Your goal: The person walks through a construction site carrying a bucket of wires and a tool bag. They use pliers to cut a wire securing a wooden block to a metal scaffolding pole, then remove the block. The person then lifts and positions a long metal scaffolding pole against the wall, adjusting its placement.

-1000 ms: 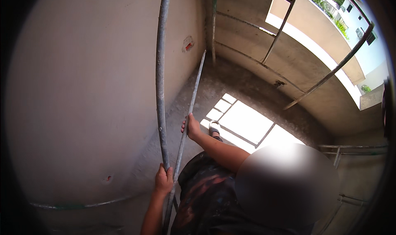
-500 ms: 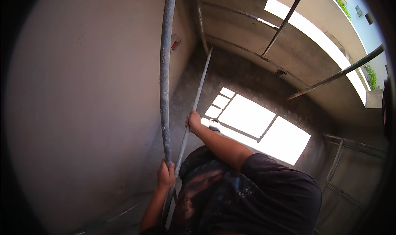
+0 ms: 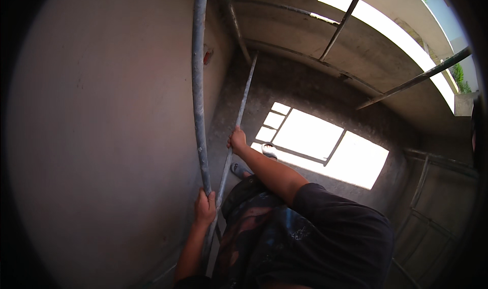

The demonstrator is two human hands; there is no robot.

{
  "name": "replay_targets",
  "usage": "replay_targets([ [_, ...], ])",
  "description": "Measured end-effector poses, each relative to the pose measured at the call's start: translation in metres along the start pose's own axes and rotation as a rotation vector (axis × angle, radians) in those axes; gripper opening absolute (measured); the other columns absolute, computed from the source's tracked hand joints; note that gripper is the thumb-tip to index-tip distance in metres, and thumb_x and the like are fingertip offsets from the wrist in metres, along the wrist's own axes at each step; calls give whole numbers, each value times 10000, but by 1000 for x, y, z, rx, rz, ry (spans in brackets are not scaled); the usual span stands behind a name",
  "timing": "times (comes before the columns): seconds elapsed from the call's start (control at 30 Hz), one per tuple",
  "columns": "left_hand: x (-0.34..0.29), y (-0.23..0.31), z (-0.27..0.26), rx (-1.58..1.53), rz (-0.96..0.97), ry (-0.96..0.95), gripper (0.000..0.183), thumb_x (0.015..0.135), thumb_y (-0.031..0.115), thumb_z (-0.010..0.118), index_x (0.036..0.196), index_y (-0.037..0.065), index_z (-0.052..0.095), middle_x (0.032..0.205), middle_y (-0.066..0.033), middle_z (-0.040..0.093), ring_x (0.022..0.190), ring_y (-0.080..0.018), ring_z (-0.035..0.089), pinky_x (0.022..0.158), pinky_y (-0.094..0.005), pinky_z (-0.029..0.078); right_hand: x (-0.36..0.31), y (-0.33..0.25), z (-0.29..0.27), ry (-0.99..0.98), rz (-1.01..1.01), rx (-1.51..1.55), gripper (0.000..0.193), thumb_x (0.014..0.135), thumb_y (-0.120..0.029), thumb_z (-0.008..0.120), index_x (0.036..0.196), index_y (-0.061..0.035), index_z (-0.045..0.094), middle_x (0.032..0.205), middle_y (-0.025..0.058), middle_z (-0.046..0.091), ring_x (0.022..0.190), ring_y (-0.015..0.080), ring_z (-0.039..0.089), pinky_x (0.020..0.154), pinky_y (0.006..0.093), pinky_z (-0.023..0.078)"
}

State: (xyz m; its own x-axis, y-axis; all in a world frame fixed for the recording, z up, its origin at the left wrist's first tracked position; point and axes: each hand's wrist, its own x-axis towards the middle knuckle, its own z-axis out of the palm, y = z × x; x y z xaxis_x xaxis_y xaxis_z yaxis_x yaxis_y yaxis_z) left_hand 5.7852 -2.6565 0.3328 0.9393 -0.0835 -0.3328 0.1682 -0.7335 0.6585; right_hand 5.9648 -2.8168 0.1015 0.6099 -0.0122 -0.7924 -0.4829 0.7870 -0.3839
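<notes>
My left hand (image 3: 205, 207) is wrapped round a thick grey metal pole (image 3: 199, 86), its surface specked with pale spots. That pole runs from the top of the view down along the plastered wall. Farther from the wall, my right hand (image 3: 237, 139) grips a second, thinner-looking metal pole (image 3: 245, 98). This one slants from the floor side down past my left hand and close beside the first pole. Whether the two poles join at the lower end is hidden behind my arm and shirt.
A plastered wall (image 3: 112, 126) fills the left side. Metal bars (image 3: 417, 81) cross an opening at upper right. Another metal frame (image 3: 419, 182) stands at right. Bright sunlight patches (image 3: 310, 136) lie on the concrete floor beside my sandalled feet (image 3: 270, 151).
The view has shifted slightly, and a second sandalled foot now shows below my right hand. Both hands keep their grip on the poles.
</notes>
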Motion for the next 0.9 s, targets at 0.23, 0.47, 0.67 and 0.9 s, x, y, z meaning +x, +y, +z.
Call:
replay_targets([
  [0.23, 16, 7, -2, 8, -22, -15, 337, 1032, 340, 467, 1058, 5, 494, 875, -268, 605, 839, -508, 589, 713, -516, 455, 17, -7, 12, 50, -18, -54, 436, 1068, -461, 323, 859, -90, 414, 600, 62, 406, 414, 220, 440, 360, 397, 410],
  [0.47, 21, -8, 5, -34, -12, 13, 333, 1033, 340, 464, 1048, 9, 495, 872, -262, 603, 835, -502, 587, 712, -514, 452, 22, -4, 9, 61, -27, -87, 401, 1065, -450, 322, 887, -106, 428, 635, 47, 411, 473, 197, 431, 416, 393, 399],
  [0.67, 34, -14, -3, -26, 6, 13, 330, 1037, 340, 461, 1040, 12, 498, 871, -255, 599, 825, -488, 585, 712, -506, 451, 44, 2, 15, 70, -43, -95, 450, 1070, -456, 335, 853, -71, 420, 622, 76, 438, 436, 227, 478, 367, 400, 429],
  [0.9, 34, -22, 1, -102, 3, 12, 292, 1046, 312, 455, 1018, 24, 487, 763, -130, 554, 684, -299, 573, 643, -404, 457, 39, 3, 18, 93, -43, -135, 396, 1064, -446, 326, 888, -106, 428, 608, 42, 412, 425, 204, 434, 389, 398, 402],
])
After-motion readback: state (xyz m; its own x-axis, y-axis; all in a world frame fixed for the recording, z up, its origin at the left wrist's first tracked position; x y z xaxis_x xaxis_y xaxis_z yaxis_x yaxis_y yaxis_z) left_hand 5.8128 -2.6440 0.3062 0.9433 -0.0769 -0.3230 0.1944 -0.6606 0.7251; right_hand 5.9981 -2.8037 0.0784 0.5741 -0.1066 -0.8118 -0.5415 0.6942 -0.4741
